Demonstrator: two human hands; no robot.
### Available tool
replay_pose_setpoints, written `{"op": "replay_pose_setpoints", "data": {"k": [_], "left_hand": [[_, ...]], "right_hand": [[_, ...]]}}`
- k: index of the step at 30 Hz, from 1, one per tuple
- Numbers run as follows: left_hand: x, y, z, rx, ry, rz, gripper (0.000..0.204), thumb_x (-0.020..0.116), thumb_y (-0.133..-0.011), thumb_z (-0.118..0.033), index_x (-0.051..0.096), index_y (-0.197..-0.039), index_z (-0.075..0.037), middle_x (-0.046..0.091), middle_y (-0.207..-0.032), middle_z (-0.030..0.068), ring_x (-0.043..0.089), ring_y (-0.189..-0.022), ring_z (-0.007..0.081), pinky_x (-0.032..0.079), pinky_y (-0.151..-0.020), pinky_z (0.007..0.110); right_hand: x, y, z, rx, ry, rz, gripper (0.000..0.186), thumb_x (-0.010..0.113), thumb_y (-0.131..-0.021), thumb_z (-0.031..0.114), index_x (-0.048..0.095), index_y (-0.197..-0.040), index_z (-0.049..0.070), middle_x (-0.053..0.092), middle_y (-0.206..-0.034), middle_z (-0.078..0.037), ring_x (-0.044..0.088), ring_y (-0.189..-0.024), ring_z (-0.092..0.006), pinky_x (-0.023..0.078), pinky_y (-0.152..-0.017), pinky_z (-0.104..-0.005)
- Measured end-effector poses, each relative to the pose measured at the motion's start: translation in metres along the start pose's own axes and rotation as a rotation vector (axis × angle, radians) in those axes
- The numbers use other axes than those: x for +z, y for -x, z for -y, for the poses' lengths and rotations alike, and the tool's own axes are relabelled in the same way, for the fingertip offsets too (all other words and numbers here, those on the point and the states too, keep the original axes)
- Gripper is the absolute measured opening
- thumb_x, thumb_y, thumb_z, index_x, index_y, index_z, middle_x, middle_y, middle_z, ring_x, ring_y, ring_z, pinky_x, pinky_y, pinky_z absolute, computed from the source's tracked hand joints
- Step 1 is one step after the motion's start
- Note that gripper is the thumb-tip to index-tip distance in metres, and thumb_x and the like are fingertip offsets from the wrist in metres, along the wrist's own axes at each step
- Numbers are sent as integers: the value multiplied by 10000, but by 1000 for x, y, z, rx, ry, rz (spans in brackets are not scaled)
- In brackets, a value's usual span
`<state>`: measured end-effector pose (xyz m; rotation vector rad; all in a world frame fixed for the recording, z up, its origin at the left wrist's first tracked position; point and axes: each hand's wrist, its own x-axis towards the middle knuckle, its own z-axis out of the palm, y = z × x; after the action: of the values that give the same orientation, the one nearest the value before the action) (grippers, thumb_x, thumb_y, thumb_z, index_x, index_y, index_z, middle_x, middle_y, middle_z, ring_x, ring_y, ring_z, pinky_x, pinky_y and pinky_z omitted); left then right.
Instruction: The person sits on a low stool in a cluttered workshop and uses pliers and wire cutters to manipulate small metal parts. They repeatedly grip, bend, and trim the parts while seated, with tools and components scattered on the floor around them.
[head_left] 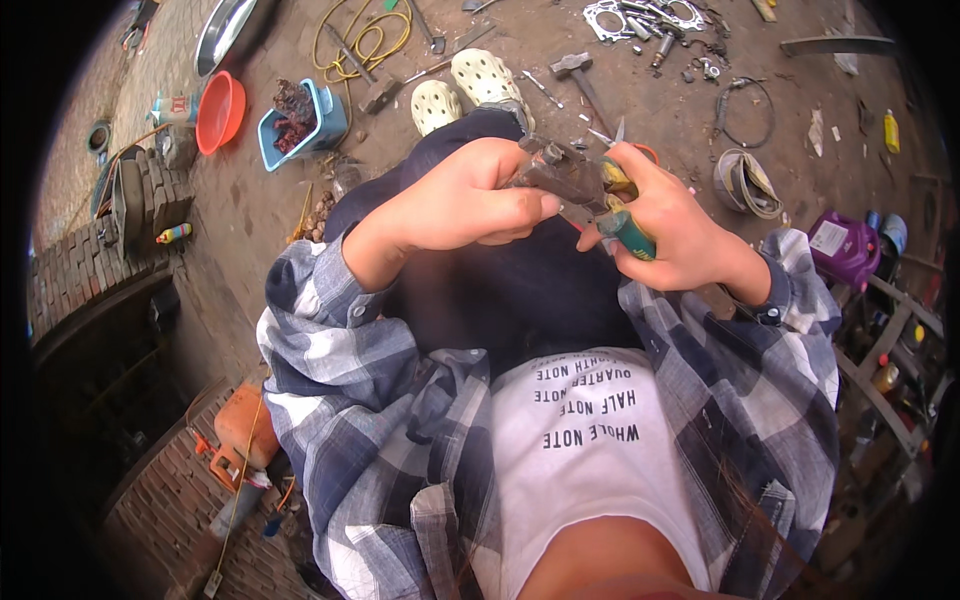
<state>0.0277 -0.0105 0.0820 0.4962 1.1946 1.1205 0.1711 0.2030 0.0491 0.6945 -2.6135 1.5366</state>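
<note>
My left hand (470, 195) is closed round a dark, grimy metal part (550, 175) held above my lap, its thumb and forefinger on it. My right hand (675, 225) is closed on a green-and-yellow-handled tool (630, 233), which lies against the metal part; its working end is hard to make out. Thin silver tips and a bit of red show around the part, partly hidden by my fingers.
Around my shoes (480, 75) lie hammers (572, 65), yellow cord (375, 45) and metal parts (640, 20). Left are a red basin (220, 112), a blue bin (330, 120) and an orange machine (240, 425). Right are a cap-like object (745, 185) and a purple jug (840, 250).
</note>
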Motion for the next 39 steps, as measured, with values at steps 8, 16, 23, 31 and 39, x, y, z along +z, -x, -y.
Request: {"op": "replay_pose_setpoints", "data": {"k": [8,16,23,31,39], "left_hand": [[22,-44,23,677,-1285,-1018,238,604,-801,-29,458,-982,22,550,-805,186,598,-732,365,484,-602,432],[23,-33,17,449,-953,-818,213,568,-881,-67,486,-1038,50,638,-844,168,632,-690,372,482,-558,407],[23,-15,-6,263,-280,-404,129,484,-970,-133,506,-968,-5,533,-715,28,474,-563,119,388,-518,255],[-8,-28,7,280,167,-373,167,472,-999,-199,427,-877,-95,356,-675,-58,275,-527,28,212,-453,206],[-4,-25,9,310,185,-378,148,439,-1011,-204,464,-973,-63,346,-691,-49,269,-532,33,219,-469,193]], "right_hand": [[21,-3,7,262,103,-253,200,647,-640,45,702,-829,83,473,-1021,-163,535,-931,-350,461,-785,-397],[15,-2,7,272,-141,-184,213,617,-654,30,715,-834,89,479,-1056,-152,528,-998,-334,441,-858,-383],[-1,4,5,184,-159,-102,262,610,-665,28,731,-886,98,471,-1125,-160,503,-1066,-319,406,-938,-370],[10,16,-45,444,-473,-165,239,621,-758,144,729,-939,32,604,-1166,-110,618,-938,-191,476,-839,-326],[87,77,-201,1105,252,162,342,726,-714,357,722,-774,19,669,-896,-155,671,-782,-278,522,-651,-351]]}}
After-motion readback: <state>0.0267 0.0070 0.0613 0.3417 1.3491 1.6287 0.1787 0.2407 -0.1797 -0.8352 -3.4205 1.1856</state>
